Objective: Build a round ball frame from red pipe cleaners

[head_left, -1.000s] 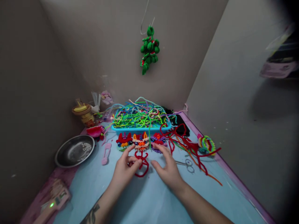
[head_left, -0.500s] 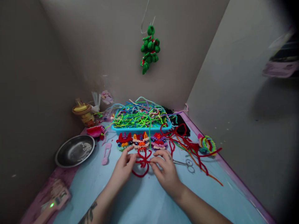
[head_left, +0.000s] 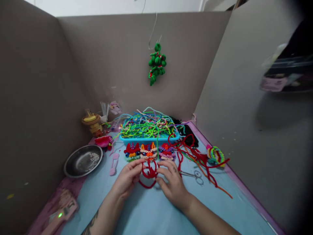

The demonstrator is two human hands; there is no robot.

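Observation:
Between my hands is a red fuzzy pipe cleaner point(head_left: 150, 173) bent into several loops, with one wide loop hanging toward me. My left hand point(head_left: 129, 178) pinches its left side between thumb and fingertips. At its right side my right hand point(head_left: 172, 181) has curled fingers touching the red strands, the thumb a little apart from the index finger. Just beyond stand three colourful pipe-cleaner faces: a red and orange one point(head_left: 132, 151), a cream and orange one point(head_left: 148, 150) and a purple and red one point(head_left: 166, 152). Scissors point(head_left: 193, 175) lie right of my right hand.
A blue tray point(head_left: 149, 141) heaped with pipe cleaners stands behind. Loose red pipe cleaners point(head_left: 195, 155) spread at the right. On the left are a metal bowl point(head_left: 70, 160), a pink clip point(head_left: 113, 164) and a pink glue gun point(head_left: 62, 215). A green ornament point(head_left: 157, 63) hangs above.
The camera view has tilted up, showing the top of the partition. The red loops look folded closer together between my fingers. Both hands stay in about the same place.

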